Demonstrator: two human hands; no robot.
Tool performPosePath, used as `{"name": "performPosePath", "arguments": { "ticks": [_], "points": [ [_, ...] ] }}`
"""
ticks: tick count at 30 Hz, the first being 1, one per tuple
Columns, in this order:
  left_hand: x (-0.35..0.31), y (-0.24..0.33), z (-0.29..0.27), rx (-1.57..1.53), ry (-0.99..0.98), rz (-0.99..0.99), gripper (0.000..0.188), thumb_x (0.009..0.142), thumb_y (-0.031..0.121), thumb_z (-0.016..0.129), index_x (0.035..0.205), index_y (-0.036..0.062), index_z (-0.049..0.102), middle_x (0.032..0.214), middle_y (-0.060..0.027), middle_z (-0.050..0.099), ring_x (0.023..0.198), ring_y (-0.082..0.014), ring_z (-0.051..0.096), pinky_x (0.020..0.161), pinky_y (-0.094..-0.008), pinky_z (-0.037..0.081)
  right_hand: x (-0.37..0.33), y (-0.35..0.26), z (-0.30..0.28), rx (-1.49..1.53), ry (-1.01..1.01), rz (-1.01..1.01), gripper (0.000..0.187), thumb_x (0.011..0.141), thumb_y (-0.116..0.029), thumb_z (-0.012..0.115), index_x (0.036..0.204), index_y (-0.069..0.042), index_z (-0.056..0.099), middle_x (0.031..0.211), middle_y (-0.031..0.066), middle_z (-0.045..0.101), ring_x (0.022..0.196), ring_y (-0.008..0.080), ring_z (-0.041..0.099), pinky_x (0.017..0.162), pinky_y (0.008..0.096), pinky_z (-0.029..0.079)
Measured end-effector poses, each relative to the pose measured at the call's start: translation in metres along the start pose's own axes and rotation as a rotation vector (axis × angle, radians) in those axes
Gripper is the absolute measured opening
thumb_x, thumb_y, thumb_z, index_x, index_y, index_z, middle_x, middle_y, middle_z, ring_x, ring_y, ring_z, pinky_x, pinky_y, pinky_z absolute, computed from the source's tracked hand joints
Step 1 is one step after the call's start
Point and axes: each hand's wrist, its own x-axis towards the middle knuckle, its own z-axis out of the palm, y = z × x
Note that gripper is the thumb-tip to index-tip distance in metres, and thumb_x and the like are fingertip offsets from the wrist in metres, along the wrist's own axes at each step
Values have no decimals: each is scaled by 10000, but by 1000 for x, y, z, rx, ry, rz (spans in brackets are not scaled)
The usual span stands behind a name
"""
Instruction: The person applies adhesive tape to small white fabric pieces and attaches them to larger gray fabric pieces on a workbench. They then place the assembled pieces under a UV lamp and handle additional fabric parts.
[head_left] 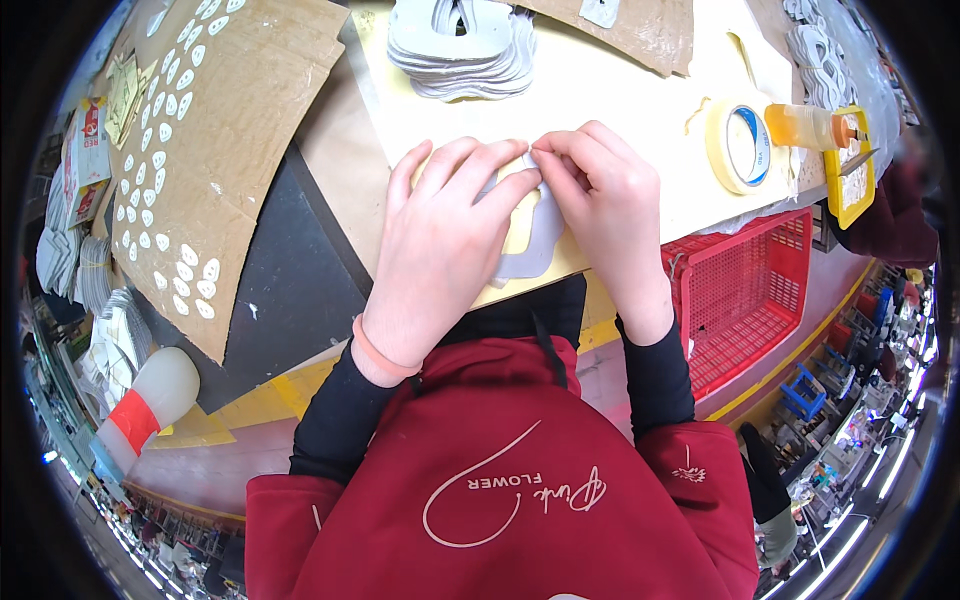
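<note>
A grey, flat cut-out piece (545,240) with an opening in its middle lies on the pale yellow tabletop near the front edge. Over its left part spreads my left hand (440,225), fingers apart, thumb and fingertips resting on it. My right hand (605,190) is closed in a pinch at the piece's far edge, its fingertips meeting close to the left index finger. What exactly lies between those fingertips is mostly hidden. Just beyond my hands stands a stack of similar grey cut-out pieces (465,75).
On the right are a roll of masking tape (722,145), a bottle of amber liquid (800,127) and a yellow tray (853,185). A red plastic basket (735,325) sits below the table edge. At left, brown cardboard (225,130) carries rows of small white pieces.
</note>
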Motion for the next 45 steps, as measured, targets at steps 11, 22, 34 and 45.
{"name": "performPosePath", "arguments": {
  "ticks": [11,22,34,45],
  "points": [
    [-2,0,2,3,29,-2,332,779,42,652,1090,155,671,1128,-33,586,1123,-226,559,1059,-477,381,4,9,-7,347,-150,316,122,921,-136,648,957,-32,700,792,78,680,642,144,617,614,268,480],
    [-1,5,5,92,56,2,454,771,25,630,1191,189,684,1111,-44,573,1044,-264,550,976,-423,428,9,3,-12,394,-229,435,125,934,-81,640,975,28,686,803,-4,639,710,48,527,651,204,447],
    [-1,4,6,65,48,-15,393,781,77,637,1159,176,679,1127,-34,570,1106,-219,554,1046,-450,389,15,11,-16,592,-227,547,136,923,-124,657,953,-3,711,704,-25,612,672,26,512,616,203,435],
    [-2,2,6,61,29,-2,369,788,83,634,1141,177,683,1149,-38,576,1126,-227,554,1070,-465,378,17,7,-16,228,-228,143,95,882,-59,686,940,9,719,730,15,651,663,50,543,604,213,447]
  ]
}}
